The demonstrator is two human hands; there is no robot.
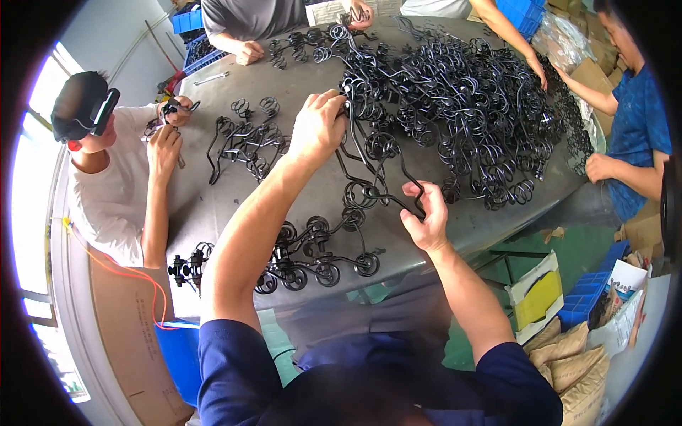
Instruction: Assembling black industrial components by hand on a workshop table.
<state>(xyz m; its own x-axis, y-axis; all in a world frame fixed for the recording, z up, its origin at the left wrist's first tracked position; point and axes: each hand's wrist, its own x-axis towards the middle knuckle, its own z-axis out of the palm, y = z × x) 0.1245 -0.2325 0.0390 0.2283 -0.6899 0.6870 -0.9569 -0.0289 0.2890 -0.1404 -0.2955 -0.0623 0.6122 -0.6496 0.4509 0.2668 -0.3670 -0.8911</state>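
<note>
My left hand (320,129) reaches over the table with its fingers closed on the end of a bent black wire piece at the near-left edge of a big heap (469,106) of black coiled wire springs. My right hand (429,221), lower and to the right, has its fingers wrapped round the bent end of a black wire spring (391,195). Coils and rods overlap between my hands, so I cannot tell whether both grip one piece. Nearer to me, several coiled springs (327,273) lie in a row, with small black fittings (190,267) at their left.
A smaller group of springs (249,142) lies left of my left arm on the grey table (206,206). A capped person (106,149) at left handles a small part. Other people's hands (249,52) work at the far side, and a blue-shirted person (636,128) sits right.
</note>
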